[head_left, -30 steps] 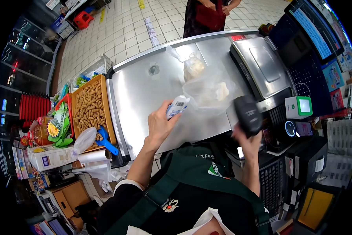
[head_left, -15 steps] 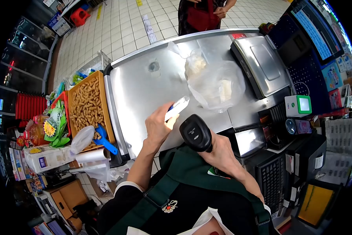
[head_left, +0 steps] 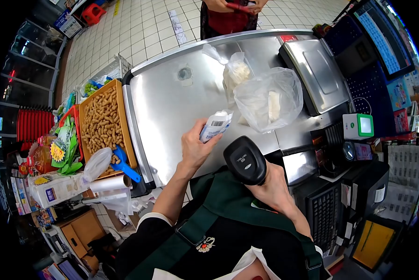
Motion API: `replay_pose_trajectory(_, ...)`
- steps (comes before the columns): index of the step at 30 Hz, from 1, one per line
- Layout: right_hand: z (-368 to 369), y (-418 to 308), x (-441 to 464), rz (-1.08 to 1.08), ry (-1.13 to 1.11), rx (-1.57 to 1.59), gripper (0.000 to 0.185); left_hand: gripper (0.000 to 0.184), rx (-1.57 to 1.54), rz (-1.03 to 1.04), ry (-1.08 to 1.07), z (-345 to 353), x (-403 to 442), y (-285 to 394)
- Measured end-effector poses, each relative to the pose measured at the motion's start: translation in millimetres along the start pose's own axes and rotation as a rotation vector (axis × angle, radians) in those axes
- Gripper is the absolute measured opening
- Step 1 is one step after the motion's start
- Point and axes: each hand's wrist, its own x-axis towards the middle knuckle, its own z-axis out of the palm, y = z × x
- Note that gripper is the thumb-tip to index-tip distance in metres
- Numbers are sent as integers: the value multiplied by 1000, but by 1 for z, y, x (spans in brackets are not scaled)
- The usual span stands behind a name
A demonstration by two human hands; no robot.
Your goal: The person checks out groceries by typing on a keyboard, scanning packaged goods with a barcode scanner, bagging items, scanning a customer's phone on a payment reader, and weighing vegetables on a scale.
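My left hand (head_left: 195, 145) is closed around a small white and blue packet (head_left: 216, 126), whose barcode faces up. Wrapped round the handle of a black barcode scanner (head_left: 245, 161) is my right hand (head_left: 273, 187). The scanner's head hides some of those fingers and sits just right of the packet, apart from it. Past the packet, a clear plastic bag (head_left: 291, 100) with white pieces inside lies on the metal counter (head_left: 163, 112). Touching it on the far left side is a second knotted bag (head_left: 237, 72) of pale food.
An orange tray of peanuts (head_left: 102, 116) with a blue scoop (head_left: 123, 165) stands left. On the right are a metal scale (head_left: 319, 74), a green-framed payment device (head_left: 359, 126), a keyboard (head_left: 324, 212) and a monitor (head_left: 382, 39). A person (head_left: 230, 18) stands across the counter.
The packet has turned so its barcode side shows. Scanner and right hand have shifted slightly right. Across the counter, the person's hands have come together around a red object.
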Motion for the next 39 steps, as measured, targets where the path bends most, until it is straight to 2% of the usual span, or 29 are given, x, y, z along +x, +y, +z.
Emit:
replay_pose_trajectory(3,-8,11,-4,56,65,29,34,34,-28,-73,-48,1,3,-13)
replay_pose_trajectory(4,-10,25,-8,97,138,69,30,34,-33,-65,-51,3,6,-23)
replay_pose_trajectory(6,-19,46,-13,307,344,203,20,35,-70,-214,-35,7,9,-53)
replay_pose_trajectory(8,-35,77,-6,349,609,376,13,37,-62,-254,-60,10,13,-89)
replay_pose_trajectory(10,-54,117,7,383,703,448,13,41,-35,-350,-99,10,15,-113)
replay_pose_trajectory(11,-60,137,15,429,682,491,15,45,32,-464,-136,8,18,-113)
replay_pose_trajectory(15,-59,203,49,494,605,629,25,55,228,-287,-65,13,20,-121)
replay_pose_trajectory(17,-53,218,62,501,632,695,29,66,636,39,149,15,20,-110)
replay_pose_trajectory(18,-52,222,65,497,635,700,29,66,638,45,149,15,24,-104)
replay_pose_trajectory(20,-48,225,68,501,656,626,32,73,407,102,128,15,31,-85)
replay_pose_trajectory(21,-49,231,67,520,680,482,44,73,408,106,127,15,34,-71)
replay_pose_trajectory(22,-50,230,68,515,683,482,44,72,125,-17,59,15,39,-46)
replay_pose_trajectory(23,-51,227,68,387,830,213,50,72,-160,-142,-10,17,44,-23)
replay_pose_trajectory(24,-53,222,67,254,962,-62,57,72,-162,-142,-10,19,49,-5)
replay_pose_trajectory(26,-66,152,67,16,1006,-89,67,72,-316,-114,-136,29,59,20)
replay_pose_trajectory(27,-70,119,66,19,1008,-94,67,72,-320,-115,-140,40,65,24)
replay_pose_trajectory(29,-77,65,66,29,825,69,67,65,-222,22,-131,60,75,31)
replay_pose_trajectory(30,-79,52,69,22,782,-16,69,65,-224,26,-137,65,76,34)
replay_pose_trajectory(32,-81,32,76,123,628,-261,66,42,-268,-35,-246,71,79,41)
replay_pose_trajectory(33,-81,50,83,167,575,-429,46,42,-268,-30,-253,70,78,45)
replay_pose_trajectory(34,-81,61,83,172,584,-426,46,30,-285,0,-234,68,77,48)
replay_pose_trajectory(35,-81,70,82,199,527,-402,38,21,-304,32,-215,66,77,51)
replay_pose_trajectory(36,-83,77,82,222,468,-381,34,21,-306,39,-222,63,79,53)
replay_pose_trajectory(37,-83,84,80,216,492,-230,29,20,-348,6,-181,57,81,52)
replay_pose_trajectory(38,-89,83,79,223,496,-229,29,21,-387,-31,-143,51,82,51)
replay_pose_trajectory(39,-97,78,80,179,522,-117,27,22,-363,14,-180,46,86,50)
